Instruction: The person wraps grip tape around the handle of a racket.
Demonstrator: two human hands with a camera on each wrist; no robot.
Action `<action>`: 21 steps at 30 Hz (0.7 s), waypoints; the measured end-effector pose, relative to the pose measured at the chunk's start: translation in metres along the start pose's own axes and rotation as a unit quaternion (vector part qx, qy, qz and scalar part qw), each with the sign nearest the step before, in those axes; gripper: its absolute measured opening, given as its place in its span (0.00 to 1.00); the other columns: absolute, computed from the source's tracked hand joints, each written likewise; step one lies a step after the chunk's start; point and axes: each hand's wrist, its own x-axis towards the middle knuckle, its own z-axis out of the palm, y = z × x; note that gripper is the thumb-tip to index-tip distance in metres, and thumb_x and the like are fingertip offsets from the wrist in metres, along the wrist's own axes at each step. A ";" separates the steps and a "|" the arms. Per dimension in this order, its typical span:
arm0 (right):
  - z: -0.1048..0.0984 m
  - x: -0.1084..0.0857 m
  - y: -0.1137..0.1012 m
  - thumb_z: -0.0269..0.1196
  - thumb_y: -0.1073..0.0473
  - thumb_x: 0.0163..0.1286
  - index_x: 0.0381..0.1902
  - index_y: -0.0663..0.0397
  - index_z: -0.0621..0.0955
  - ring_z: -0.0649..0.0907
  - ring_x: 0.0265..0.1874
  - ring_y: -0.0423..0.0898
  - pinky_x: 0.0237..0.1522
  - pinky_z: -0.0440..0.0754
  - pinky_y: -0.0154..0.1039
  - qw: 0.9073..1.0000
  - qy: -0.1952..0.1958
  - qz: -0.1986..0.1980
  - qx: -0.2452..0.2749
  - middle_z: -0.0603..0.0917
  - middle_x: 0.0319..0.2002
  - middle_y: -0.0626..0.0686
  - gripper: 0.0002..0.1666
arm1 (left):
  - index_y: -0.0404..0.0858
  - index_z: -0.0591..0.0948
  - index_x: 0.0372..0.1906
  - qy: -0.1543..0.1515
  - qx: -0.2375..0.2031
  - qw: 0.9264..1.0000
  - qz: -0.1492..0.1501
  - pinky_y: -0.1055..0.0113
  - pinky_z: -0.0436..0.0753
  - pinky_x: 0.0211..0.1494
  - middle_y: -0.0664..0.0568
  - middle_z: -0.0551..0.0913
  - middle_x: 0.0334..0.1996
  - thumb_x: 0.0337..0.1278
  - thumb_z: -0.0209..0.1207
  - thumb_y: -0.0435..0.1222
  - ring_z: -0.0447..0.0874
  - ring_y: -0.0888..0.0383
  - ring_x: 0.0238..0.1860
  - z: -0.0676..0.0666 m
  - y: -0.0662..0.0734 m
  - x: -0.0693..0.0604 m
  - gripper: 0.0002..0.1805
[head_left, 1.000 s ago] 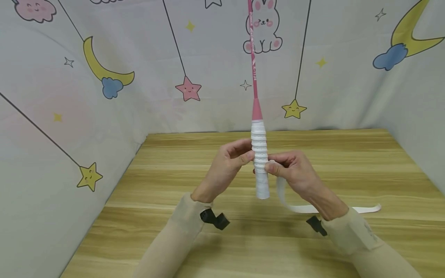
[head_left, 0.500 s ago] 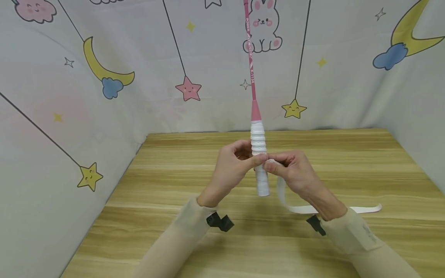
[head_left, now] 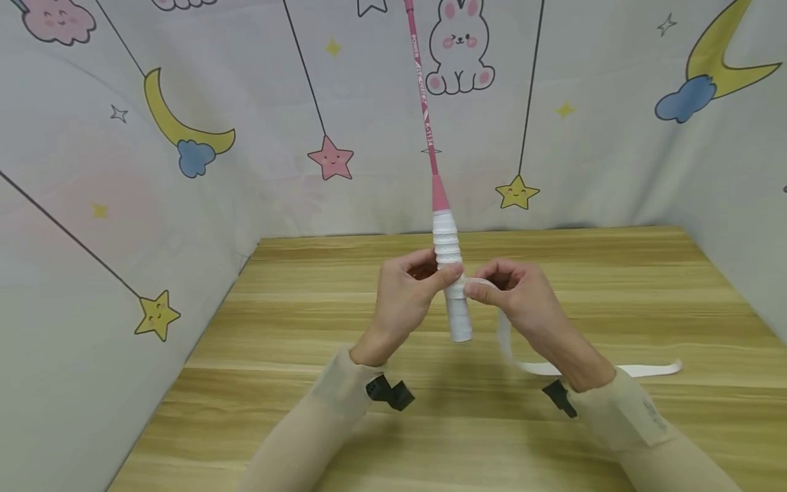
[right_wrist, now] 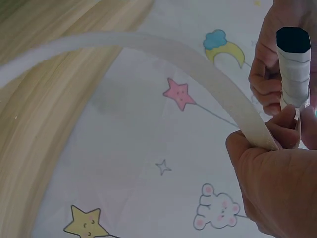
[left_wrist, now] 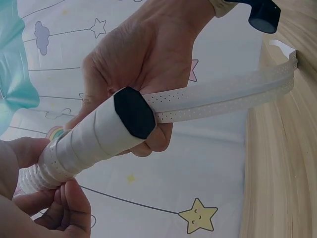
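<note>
A badminton racket with a pink shaft point(head_left: 424, 102) stands nearly upright, leaning left, its head out of view. Ribbed white wrapping covers the upper part of its handle point(head_left: 460, 320); the lower part looks smoother. My left hand point(head_left: 402, 294) grips the handle mid-way, thumb across the front, fingers behind. Just right of it, my right hand point(head_left: 522, 294) pinches a white perforated overgrip tape point(left_wrist: 228, 91) between thumb and index finger. A short stretch of tape runs from the handle to those fingers. The handle's dark butt cap point(left_wrist: 134, 113) faces the left wrist camera.
Loose overgrip tape point(head_left: 648, 370) hangs below my right hand and trails rightward on the wooden table point(head_left: 295, 410). A white cloth backdrop point(head_left: 246, 82) with printed stars, moons and a rabbit rises behind the table and along its sides.
My left thumb has moved across onto the handle's front. The racket has shifted left and tilts more to the left. My right fingers have come slightly away from the handle, showing tape between.
</note>
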 end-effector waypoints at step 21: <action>-0.001 -0.001 -0.003 0.69 0.63 0.77 0.38 0.56 0.87 0.83 0.40 0.41 0.49 0.82 0.35 0.997 -0.048 -0.051 0.044 0.88 0.36 0.40 0.04 | 0.24 0.87 0.60 -0.043 -0.083 0.994 -0.050 0.66 0.87 0.56 0.41 0.93 0.49 0.71 0.66 0.28 0.88 0.64 0.43 -0.009 0.002 0.000 0.17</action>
